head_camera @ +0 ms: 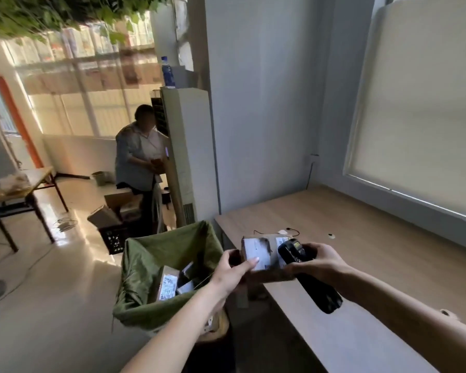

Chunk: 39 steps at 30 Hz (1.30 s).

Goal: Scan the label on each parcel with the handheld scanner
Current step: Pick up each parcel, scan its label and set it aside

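My left hand (233,267) grips a small cardboard parcel (258,251) by its left side, thumb across its white label, above the near left corner of the wooden table (374,254). My right hand (322,261) holds the black handheld scanner (306,275), whose head lies over the right part of the parcel's label. Left of the table stands a green sack (159,254), open at the top, with several labelled parcels (170,282) inside.
A thin black cable (291,231) and a small round object (331,235) lie on the table behind the parcel. A person (140,162) stands at the back beside a tall white cabinet (187,157). Boxes and a black crate (113,232) sit on the floor; another table (19,195) is at the left.
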Motion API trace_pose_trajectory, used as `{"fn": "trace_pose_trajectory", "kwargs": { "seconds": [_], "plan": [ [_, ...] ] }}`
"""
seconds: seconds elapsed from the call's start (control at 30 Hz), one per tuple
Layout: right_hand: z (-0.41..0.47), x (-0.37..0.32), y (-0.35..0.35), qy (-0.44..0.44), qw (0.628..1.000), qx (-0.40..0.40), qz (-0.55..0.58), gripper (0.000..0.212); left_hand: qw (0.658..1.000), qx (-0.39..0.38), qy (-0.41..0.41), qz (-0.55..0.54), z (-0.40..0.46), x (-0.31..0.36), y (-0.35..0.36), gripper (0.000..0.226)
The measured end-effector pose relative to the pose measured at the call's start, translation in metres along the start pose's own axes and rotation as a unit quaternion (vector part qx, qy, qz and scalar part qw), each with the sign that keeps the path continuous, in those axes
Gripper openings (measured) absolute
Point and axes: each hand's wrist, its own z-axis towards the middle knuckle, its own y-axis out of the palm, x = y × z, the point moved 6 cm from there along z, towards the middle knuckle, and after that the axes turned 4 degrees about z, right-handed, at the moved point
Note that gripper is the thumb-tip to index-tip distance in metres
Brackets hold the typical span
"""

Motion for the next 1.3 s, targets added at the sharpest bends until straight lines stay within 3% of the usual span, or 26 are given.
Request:
{"fn": "trace_pose_trajectory", "kwargs": {
  "seconds": [0.1, 0.27, 0.37, 0.5, 0.7, 0.97, 1.03, 1.13, 1.3],
  "plan": [
    [0.043, -0.019, 0.062, -0.012, 0.998, -0.055, -0.015, 0.048, 1.0, 0.013, 0.008, 0.018, 0.013, -0.015, -0.064, 0.09],
    [0.116, -0.043, 0.157, -0.035, 0.991, -0.128, -0.033, 0.053, 0.997, 0.067, -0.038, -0.002, 0.046, -0.047, -0.151, 0.06],
    [0.168, -0.051, 0.207, -0.038, 0.986, -0.159, -0.037, 0.053, 0.99, 0.113, -0.078, -0.031, 0.077, -0.067, -0.197, 0.058],
    [0.246, -0.052, 0.266, -0.036, 0.98, -0.193, -0.037, 0.057, 0.978, 0.161, -0.122, -0.048, 0.133, -0.095, -0.242, 0.077],
    [0.35, -0.025, 0.338, -0.02, 0.964, -0.249, -0.093, 0.047, 0.961, 0.214, -0.164, -0.06, 0.215, -0.141, -0.283, 0.058],
    [0.42, 0.047, 0.381, 0.037, 0.939, -0.291, -0.179, 0.056, 0.947, 0.19, -0.256, -0.028, 0.278, -0.223, -0.281, 0.058],
    [0.434, 0.061, 0.383, 0.04, 0.932, -0.3, -0.199, 0.063, 0.951, 0.134, -0.278, 0.036, 0.29, -0.24, -0.272, 0.056],
    [0.446, 0.076, 0.382, 0.046, 0.922, -0.312, -0.223, 0.074, 0.943, 0.081, -0.287, 0.149, 0.307, -0.253, -0.274, 0.073],
    [0.445, 0.08, 0.361, 0.066, 0.935, -0.278, -0.208, 0.079, 0.944, 0.057, -0.212, 0.248, 0.341, -0.218, -0.286, 0.062]
  ]
}}
